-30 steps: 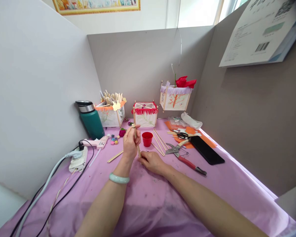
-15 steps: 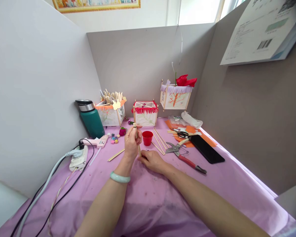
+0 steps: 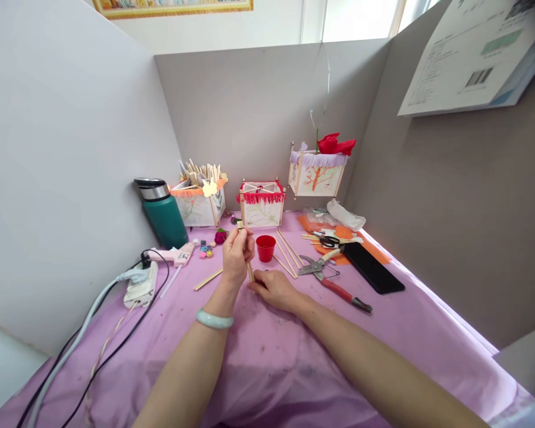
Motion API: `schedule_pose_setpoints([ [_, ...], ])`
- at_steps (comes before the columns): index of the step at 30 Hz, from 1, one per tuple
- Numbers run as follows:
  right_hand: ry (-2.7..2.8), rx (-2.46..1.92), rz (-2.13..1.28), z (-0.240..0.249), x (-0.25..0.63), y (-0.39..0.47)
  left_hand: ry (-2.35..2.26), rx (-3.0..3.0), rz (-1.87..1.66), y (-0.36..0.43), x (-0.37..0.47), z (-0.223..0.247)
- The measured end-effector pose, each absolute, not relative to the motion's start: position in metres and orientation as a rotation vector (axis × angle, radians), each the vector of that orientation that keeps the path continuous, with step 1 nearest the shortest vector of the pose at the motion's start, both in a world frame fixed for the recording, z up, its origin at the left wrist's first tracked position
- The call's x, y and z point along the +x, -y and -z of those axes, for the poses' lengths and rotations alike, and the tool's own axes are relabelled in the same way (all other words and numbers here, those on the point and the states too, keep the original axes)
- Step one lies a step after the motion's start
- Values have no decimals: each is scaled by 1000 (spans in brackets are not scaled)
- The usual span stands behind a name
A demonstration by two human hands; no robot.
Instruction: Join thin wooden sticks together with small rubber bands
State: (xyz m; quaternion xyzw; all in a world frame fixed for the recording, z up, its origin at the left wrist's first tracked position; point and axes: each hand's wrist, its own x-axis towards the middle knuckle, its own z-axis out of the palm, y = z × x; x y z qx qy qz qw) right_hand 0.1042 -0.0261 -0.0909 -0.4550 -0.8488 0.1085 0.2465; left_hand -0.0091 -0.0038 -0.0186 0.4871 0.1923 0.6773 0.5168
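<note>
Wooden sticks [image 3: 250, 272] stand nearly upright between my two hands. My left hand [image 3: 237, 254] is wrapped round their upper part, with the pale ends showing above the fingers. Lower down, my right hand [image 3: 274, 289] pinches the bottom end close to the cloth. How many sticks are held is hard to tell. A small red cup [image 3: 266, 248] is just behind my right hand. More loose sticks [image 3: 287, 254] lie to the right of the cup, and others [image 3: 208, 279] lie left of my left hand.
Pruning shears [image 3: 334, 288], black scissors [image 3: 329, 241] and a black phone [image 3: 373, 268] lie at the right. On the left are a green bottle [image 3: 164, 217], a pink glue gun [image 3: 173, 255] and a power strip [image 3: 141, 286] with cables. Decorated boxes [image 3: 263, 213] stand at the back.
My left hand and the top of the held sticks have tilted slightly to the left. My right hand keeps its pinch at the lower end. The whole view has shifted a little.
</note>
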Motion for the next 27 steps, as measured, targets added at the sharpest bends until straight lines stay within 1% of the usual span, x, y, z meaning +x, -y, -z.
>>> schedule_pose_setpoints([
  [9,2310,-1230,-316,91,105,26,-491,1209,-1668,2,-14,17],
  [27,2311,-1235,-386,87,104,27,-289,990,-1465,3,-19,11],
])
